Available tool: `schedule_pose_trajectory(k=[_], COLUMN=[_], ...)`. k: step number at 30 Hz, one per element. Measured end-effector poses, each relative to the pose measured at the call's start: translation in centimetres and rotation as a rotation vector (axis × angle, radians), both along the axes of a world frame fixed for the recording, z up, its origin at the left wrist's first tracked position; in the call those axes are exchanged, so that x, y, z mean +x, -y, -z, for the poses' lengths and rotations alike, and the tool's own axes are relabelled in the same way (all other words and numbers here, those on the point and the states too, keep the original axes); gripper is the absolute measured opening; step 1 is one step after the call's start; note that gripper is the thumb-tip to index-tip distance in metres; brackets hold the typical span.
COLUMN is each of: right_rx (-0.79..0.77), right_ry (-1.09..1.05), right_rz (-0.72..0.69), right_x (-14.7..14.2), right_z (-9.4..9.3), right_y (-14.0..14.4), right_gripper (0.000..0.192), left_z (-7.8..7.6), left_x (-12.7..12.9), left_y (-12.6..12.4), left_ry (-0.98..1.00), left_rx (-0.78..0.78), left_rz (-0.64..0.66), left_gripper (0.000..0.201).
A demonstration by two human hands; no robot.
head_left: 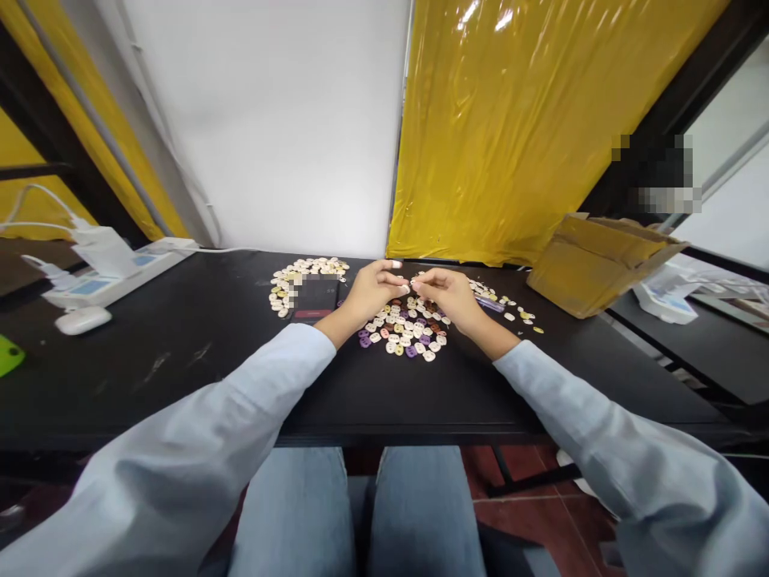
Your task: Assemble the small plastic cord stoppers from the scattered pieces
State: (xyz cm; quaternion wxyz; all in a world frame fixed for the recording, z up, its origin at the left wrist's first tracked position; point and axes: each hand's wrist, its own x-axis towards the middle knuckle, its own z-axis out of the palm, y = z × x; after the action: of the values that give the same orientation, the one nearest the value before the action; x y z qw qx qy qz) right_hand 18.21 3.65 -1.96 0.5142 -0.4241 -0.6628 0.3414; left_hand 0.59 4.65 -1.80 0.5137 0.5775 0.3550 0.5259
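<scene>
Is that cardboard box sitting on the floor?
No, the cardboard box rests tilted on the black table, to the right of the hands.

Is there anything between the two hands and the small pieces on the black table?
Nothing visible does. The left hand and right hand meet just above the pile of small pieces, fingertips pinching something too small to identify. The dark flat object lies to the left, clear of them.
</scene>
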Motion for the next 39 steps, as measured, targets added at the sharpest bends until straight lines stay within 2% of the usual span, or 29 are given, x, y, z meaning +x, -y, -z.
schedule_pose_trajectory(k=[5, 11, 20, 25, 32, 39], right_rx=[-0.033, -0.071, -0.147, -0.122, -0.031, 0.021], right_ry=[-0.027, -0.029, -0.074, -0.069, 0.042, 0.097], right_rz=[-0.005, -0.004, -0.044, -0.052, -0.051, -0.023], right_x=[-0.12, -0.11, -0.25, -0.24, -0.13, 0.44], right_z=[0.26, 0.27, 0.26, 0.24, 0.23, -0.03], right_y=[0.04, 0.11, 0.44, 0.51, 0.43, -0.26], right_gripper=[0.021, 0.013, 0.019, 0.023, 0.025, 0.026], left_z=[-0.03, 0.21, 0.40, 0.55, 0.69, -0.29], left_x=[0.26, 0.21, 0.22, 0.32, 0.40, 0.67], left_y=[0.48, 0.35, 0.75, 0.66, 0.93, 0.70], left_ry=[0.029, 0.000, 0.013, -0.016, -0.128, -0.279], left_rx=[-0.037, -0.005, 0.041, 0.080, 0.129, 0.272], left_rz=[0.031, 0.007, -0.017, -0.042, -0.065, -0.085], left_gripper=[0.051, 0.051, 0.050, 0.047, 0.044, 0.034])
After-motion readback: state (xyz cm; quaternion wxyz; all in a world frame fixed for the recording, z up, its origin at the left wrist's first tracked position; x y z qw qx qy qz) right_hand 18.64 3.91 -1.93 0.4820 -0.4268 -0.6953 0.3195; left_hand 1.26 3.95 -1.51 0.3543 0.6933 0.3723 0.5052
